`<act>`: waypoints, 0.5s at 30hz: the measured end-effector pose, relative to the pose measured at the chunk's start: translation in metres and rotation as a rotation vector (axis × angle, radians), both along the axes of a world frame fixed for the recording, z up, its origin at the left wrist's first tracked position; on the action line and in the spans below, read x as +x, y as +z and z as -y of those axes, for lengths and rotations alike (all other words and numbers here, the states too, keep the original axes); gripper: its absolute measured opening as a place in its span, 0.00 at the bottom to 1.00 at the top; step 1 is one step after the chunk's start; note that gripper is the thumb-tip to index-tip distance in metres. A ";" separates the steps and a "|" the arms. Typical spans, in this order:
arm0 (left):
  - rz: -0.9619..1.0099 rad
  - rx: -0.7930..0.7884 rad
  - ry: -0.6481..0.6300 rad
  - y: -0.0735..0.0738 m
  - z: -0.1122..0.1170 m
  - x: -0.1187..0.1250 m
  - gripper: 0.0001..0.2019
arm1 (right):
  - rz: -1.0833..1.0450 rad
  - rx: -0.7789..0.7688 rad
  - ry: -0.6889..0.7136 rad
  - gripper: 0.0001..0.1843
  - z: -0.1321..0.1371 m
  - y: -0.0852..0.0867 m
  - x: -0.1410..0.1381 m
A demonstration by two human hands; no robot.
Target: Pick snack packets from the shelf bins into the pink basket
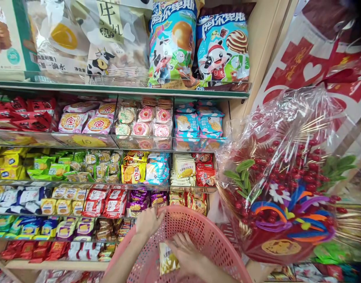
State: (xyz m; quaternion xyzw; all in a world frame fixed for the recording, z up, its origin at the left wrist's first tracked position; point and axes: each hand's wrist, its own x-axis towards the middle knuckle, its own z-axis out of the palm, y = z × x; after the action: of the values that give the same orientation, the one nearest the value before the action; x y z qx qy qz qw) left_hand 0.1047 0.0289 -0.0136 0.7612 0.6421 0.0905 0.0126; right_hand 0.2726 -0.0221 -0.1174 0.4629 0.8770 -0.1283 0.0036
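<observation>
My left hand is closed over the far left rim of a pink perforated plastic basket. Inside the basket, my right hand reaches in with its fingers stretched out. A small gold-and-white snack packet lies right at its fingers, partly covered by them. Whether the hand presses on the packet cannot be made out. The basket stands close in front of the snack shelves.
Tiered shelves hold rows of small wrapped snacks, such as red packets and blue packets. Large snack bags stand on the top shelf. To the right, a plastic-wrapped arrangement of red berries stands close to the basket.
</observation>
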 end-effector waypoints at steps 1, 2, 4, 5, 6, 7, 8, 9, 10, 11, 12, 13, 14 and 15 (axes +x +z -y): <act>0.001 0.001 -0.001 -0.001 -0.001 0.000 0.27 | 0.006 0.009 -0.003 0.62 -0.001 -0.001 0.000; 0.000 0.005 -0.003 -0.003 -0.001 0.000 0.27 | 0.011 0.015 -0.005 0.61 -0.001 -0.002 -0.001; -0.001 0.019 -0.009 -0.006 -0.003 0.000 0.27 | 0.012 0.025 -0.004 0.58 0.000 -0.001 -0.001; -0.001 0.026 -0.014 -0.007 -0.003 0.001 0.26 | 0.008 0.034 -0.002 0.57 0.000 -0.001 -0.001; 0.000 0.033 -0.018 -0.008 -0.004 0.002 0.26 | 0.002 0.043 0.001 0.57 0.001 -0.001 0.000; 0.003 0.039 -0.023 -0.009 -0.004 0.003 0.25 | -0.008 0.055 0.003 0.56 0.001 -0.001 0.001; 0.008 0.045 -0.027 -0.009 -0.004 0.004 0.25 | -0.019 0.066 0.003 0.56 0.002 -0.001 0.002; 0.013 0.047 -0.031 -0.009 -0.003 0.005 0.25 | -0.033 0.076 0.000 0.55 0.003 -0.001 0.003; 0.017 0.046 -0.034 -0.009 -0.003 0.006 0.26 | -0.051 0.084 0.002 0.54 0.003 -0.001 0.004; 0.021 0.044 -0.036 -0.009 -0.003 0.007 0.26 | -0.069 0.090 0.006 0.52 0.004 -0.001 0.006; 0.021 0.043 -0.035 -0.009 -0.003 0.008 0.26 | -0.087 0.093 0.015 0.51 0.005 -0.001 0.007; 0.017 0.041 -0.035 -0.009 -0.003 0.009 0.26 | -0.102 0.099 0.023 0.50 0.006 -0.001 0.008; 0.011 0.038 -0.034 -0.010 -0.003 0.010 0.27 | -0.112 0.106 0.032 0.49 0.007 0.000 0.008; 0.006 0.036 -0.035 -0.010 -0.003 0.010 0.27 | -0.117 0.117 0.037 0.48 0.007 0.000 0.009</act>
State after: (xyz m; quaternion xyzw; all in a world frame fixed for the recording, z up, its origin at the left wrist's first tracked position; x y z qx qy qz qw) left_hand 0.1150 0.0316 -0.0236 0.7721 0.6270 0.1040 0.0025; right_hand 0.2813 -0.0295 -0.1170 0.4380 0.8901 -0.1036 -0.0723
